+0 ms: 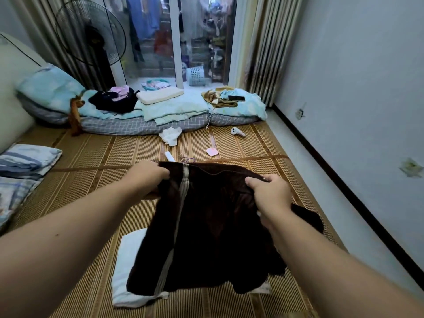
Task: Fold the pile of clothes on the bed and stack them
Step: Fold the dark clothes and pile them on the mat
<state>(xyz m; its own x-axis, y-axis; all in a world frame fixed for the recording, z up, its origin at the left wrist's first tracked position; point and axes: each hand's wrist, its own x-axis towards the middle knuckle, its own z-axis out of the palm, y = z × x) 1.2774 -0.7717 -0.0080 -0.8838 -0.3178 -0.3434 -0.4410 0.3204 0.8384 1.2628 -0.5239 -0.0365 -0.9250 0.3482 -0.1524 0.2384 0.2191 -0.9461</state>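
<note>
Two hands, one garment: the left hand (149, 174) and the right hand (267, 191) each grip the top edge of a dark brown garment (213, 237) with a pale side stripe, held above the bed mat (91, 203) at 6 o'clock. One folded white cloth (128, 267) lies beneath, mostly covered (only its left part shows). One dark-and-pink clothes pile (114, 99) sits at 11 o'clock, and one phone (236, 98) at 1 o'clock.

Dim, cool daylight enters through the glass door (149, 53) at the far end; the wall (367, 88) is evenly lit. Shadows are soft. Wide-angle distortion bows the edges; the dark garment (206, 226) shows slight motion blur.
</note>
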